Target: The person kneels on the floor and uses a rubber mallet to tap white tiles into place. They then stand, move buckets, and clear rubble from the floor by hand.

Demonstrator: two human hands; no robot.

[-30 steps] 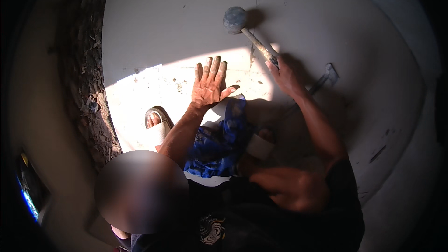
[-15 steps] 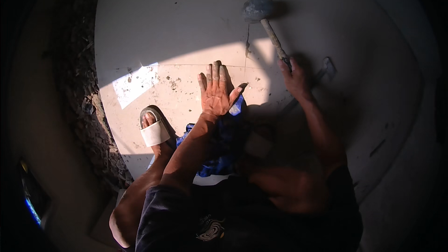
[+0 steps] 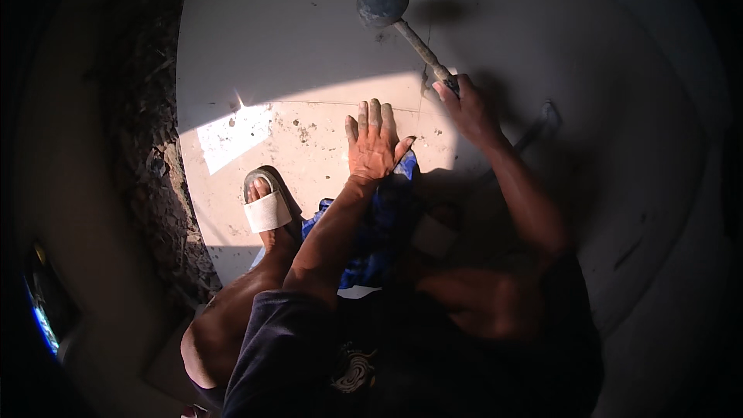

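My right hand (image 3: pixel 469 111) grips the handle of a rubber mallet (image 3: pixel 384 3) with a dark round head and a worn, light-coloured shaft. The head is held above the pale floor tiles (image 3: pixel 286 23), its shadow falling to the right of it. My left hand (image 3: pixel 374 142) presses flat on a sunlit tile just below a joint line, fingers stretched, dusty and pointing away from me. Beneath the left wrist lies a blue cloth (image 3: pixel 379 220), partly hidden by my forearm.
Rubble and soil (image 3: pixel 166 186) run along the tiles' left edge. A second tool (image 3: pixel 548 116) with a long handle lies in shade on the right. My sandalled foot (image 3: pixel 267 205) stands on the left. Dark crumbs (image 3: pixel 303 133) dot the sunlit tile.
The mallet head has swung to the left and stands farther from its shadow. My right hand has shifted slightly left and up. The left hand stays flat on the tile.
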